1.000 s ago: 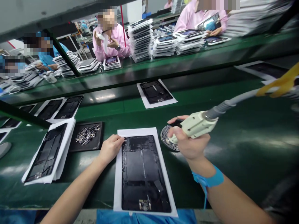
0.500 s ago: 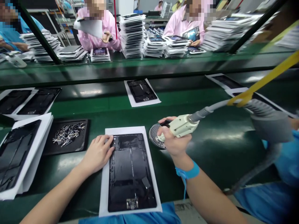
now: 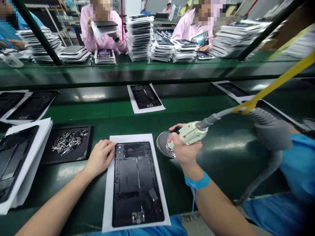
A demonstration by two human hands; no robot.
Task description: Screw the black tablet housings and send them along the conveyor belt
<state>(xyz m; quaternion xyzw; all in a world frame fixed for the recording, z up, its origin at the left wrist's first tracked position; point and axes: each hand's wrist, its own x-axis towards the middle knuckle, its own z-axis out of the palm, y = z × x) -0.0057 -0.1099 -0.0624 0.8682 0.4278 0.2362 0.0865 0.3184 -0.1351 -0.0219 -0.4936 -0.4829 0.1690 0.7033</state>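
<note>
Glossy green bench (image 3: 118,124), folks. There's a white paper sheet (image 3: 108,203) at the near edge, black tray (image 3: 83,149) left, perforated disc (image 3: 162,144) right.

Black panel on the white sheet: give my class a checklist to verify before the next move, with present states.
1. Black panel within the white sheet's borders: ok.
2. White sheet wholly on the bench: not ok, near edge appears to overhang.
3. Left hand at the panel's far left corner: ok.
4. Right hand gripping the pale handheld tool: ok.
5. Tool clear of the round perforated disc: cannot tell.
6. Small parts inside the dark tray: ok.
</note>
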